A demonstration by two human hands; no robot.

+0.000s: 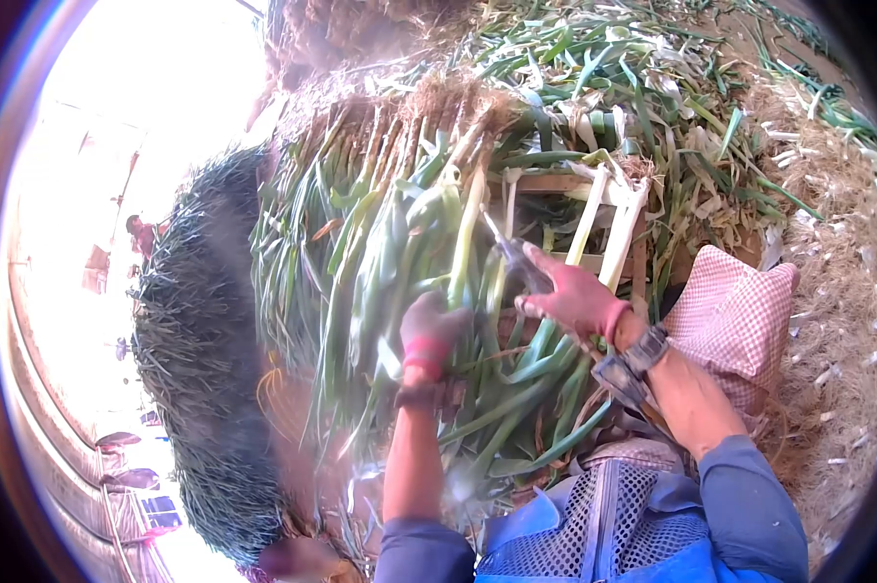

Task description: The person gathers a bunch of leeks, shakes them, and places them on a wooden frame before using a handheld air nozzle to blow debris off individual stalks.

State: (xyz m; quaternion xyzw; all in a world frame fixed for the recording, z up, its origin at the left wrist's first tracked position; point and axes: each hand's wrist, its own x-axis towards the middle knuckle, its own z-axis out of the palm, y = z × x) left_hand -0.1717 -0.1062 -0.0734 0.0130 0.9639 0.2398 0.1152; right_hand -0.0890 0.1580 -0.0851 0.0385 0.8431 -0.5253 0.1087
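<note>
My left hand (pixel 430 330), in a pink-red glove and partly blurred, is closed at the lower end of a pale green onion stalk (pixel 465 238). Its fingertips are turned away from view. My right hand (pixel 584 294), gloved the same way, is shut on a dark-handled tool (pixel 522 268) with a thin pale tip pointing up and left; I cannot tell its exact kind. Under and left of my hands lies a thick row of green onions (pixel 361 243), brown roots at the top and leaves hanging down. Two thick white stalks (pixel 621 233) lie just beyond my right hand.
A wooden frame (pixel 552 183) shows among the stalks. Behind it is a heap of loose leaves (pixel 642 78). A dark green onion stack (pixel 200 350) stands at left, with a person (pixel 143 236) beyond. At right are a checkered cushion (pixel 735 316) and trimmed roots (pixel 827 379) on the ground.
</note>
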